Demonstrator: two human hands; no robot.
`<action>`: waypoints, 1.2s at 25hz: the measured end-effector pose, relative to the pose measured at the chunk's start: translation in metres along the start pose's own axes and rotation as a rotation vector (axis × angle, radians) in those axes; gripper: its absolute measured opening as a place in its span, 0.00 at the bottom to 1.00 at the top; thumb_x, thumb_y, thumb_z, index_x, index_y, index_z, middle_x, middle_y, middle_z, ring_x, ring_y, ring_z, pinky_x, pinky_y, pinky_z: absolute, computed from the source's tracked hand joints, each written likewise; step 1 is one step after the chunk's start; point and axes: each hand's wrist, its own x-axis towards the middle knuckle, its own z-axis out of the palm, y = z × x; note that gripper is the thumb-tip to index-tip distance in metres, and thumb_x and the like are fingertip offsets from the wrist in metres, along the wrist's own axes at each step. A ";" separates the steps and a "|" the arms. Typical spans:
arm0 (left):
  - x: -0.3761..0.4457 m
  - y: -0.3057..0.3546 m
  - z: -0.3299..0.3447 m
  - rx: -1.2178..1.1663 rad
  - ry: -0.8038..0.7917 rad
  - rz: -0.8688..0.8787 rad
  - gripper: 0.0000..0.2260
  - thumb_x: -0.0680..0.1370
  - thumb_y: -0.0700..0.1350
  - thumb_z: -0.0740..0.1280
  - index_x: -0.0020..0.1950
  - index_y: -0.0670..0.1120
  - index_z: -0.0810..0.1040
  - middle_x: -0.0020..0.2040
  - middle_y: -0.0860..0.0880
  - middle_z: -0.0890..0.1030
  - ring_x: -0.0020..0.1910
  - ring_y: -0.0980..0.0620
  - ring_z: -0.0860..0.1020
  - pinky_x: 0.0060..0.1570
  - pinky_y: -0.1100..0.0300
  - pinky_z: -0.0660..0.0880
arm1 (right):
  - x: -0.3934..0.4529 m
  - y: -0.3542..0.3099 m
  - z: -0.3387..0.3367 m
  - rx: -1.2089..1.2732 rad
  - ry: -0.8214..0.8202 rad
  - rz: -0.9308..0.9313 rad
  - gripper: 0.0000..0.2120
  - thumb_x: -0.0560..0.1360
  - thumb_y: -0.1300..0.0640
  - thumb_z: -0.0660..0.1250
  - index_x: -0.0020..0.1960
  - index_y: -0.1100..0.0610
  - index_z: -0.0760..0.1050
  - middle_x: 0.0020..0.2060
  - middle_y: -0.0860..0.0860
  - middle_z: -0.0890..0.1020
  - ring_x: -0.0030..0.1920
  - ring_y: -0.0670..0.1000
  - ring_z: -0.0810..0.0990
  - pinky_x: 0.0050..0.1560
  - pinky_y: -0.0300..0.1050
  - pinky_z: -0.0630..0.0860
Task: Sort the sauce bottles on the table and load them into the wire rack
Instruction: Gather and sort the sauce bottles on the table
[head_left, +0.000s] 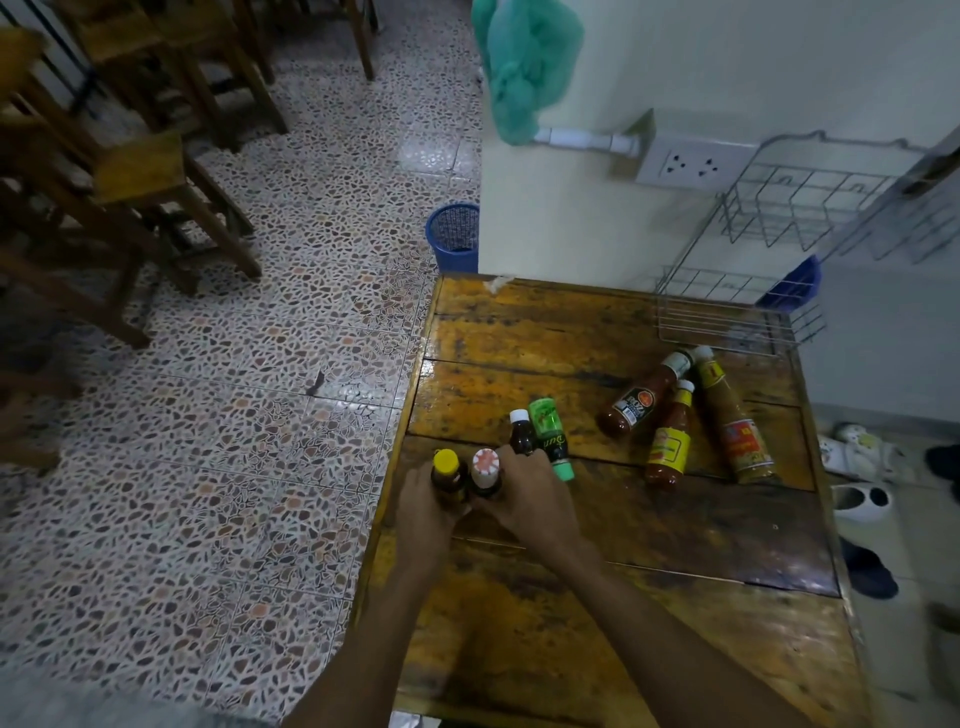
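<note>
Over at the left edge of the tabletop, just below mid-frame, the left hand is wrapped round a dark, yellow-capped bottle, standing upright. Right beside it, touching, the right hand grips a bottle with a red-and-white cap, fingers curled over it and reaching toward the next ones. Just past those fingers stands a small dark bottle with a white cap, and next to that a green bottle lies tilted on its side. Sliding right, three red and orange sauce bottles lie flat in a loose fan: one with a dark label, one with a yellow label, and the long one with a red label. That makes seven bottles by my count, four small ones grouped at the left, three larger ones lying at the right. And the wire rack in the upper right of the frame, at the far edge of the table? Nothing in either tier that I can see. So, by my reading, sorting is barely under way, with two bottles being paired up, and all the loading lies ahead.
</note>
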 end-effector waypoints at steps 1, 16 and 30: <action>-0.002 -0.006 0.003 0.001 -0.013 -0.025 0.23 0.69 0.41 0.81 0.60 0.51 0.76 0.55 0.51 0.77 0.53 0.51 0.77 0.50 0.52 0.78 | 0.000 0.001 -0.002 -0.015 -0.023 -0.007 0.25 0.66 0.41 0.77 0.56 0.48 0.71 0.46 0.48 0.80 0.48 0.51 0.74 0.37 0.42 0.68; -0.072 0.081 0.124 0.191 0.045 -0.358 0.33 0.78 0.69 0.62 0.71 0.45 0.68 0.65 0.44 0.75 0.61 0.42 0.77 0.55 0.48 0.77 | 0.012 0.117 -0.001 0.216 -0.195 0.439 0.18 0.76 0.37 0.65 0.55 0.51 0.75 0.47 0.49 0.82 0.47 0.52 0.80 0.47 0.55 0.80; -0.151 0.000 0.038 -0.577 -0.522 -0.533 0.25 0.73 0.56 0.77 0.68 0.55 0.77 0.63 0.51 0.84 0.62 0.50 0.82 0.62 0.47 0.80 | -0.069 0.093 -0.070 0.297 0.112 0.333 0.15 0.74 0.45 0.72 0.56 0.52 0.77 0.49 0.47 0.80 0.48 0.49 0.78 0.46 0.49 0.78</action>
